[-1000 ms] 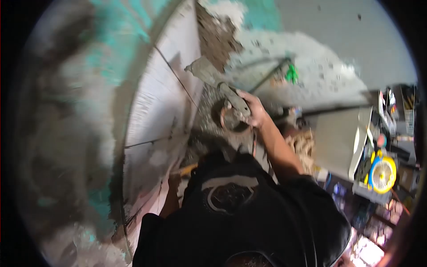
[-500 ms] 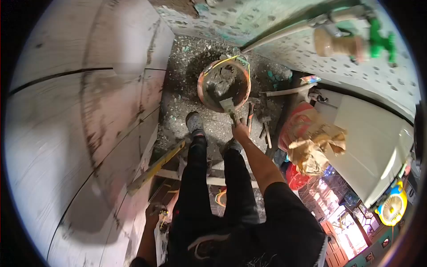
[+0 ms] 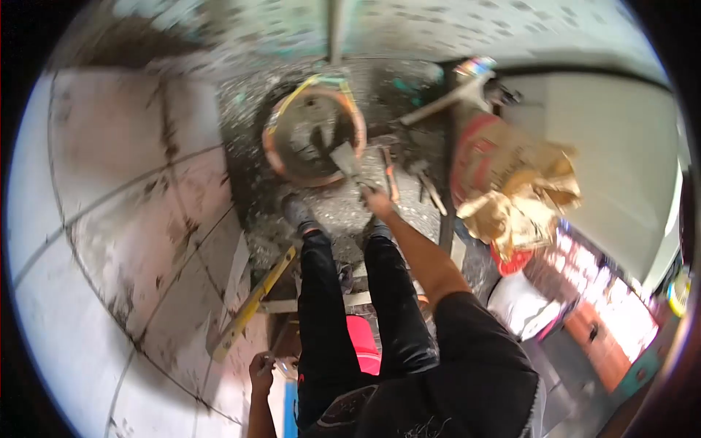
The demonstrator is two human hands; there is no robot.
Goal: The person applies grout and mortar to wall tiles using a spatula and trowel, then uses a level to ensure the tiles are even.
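My right hand [image 3: 377, 203] is closed round the handle of a putty knife [image 3: 346, 160]. Its broad flat blade reaches over the near right rim of a round orange-brown bucket [image 3: 272, 152]. Grey, wet-looking mortar [image 3: 310, 124] lies inside the bucket. Low on the left, beside the tiled wall, my left hand [image 3: 261, 374] has its fingers curled together. Something small and pale shows at the fingertips, too blurred to name. A yellow spirit level [image 3: 255, 303] leans close above that hand.
Right of the bucket, an orange-handled tool [image 3: 392, 177] and a hammer [image 3: 431, 188] lie on the rough floor. Farther right stands an opened paper cement sack [image 3: 504, 164] against a white panel [image 3: 606, 153]. Large smeared tiles [image 3: 117, 219] cover the left wall.
My view has turned, so the bucket sits farther left and the pipe tap has left the picture. The putty knife stays in my right hand at the bucket's rim.
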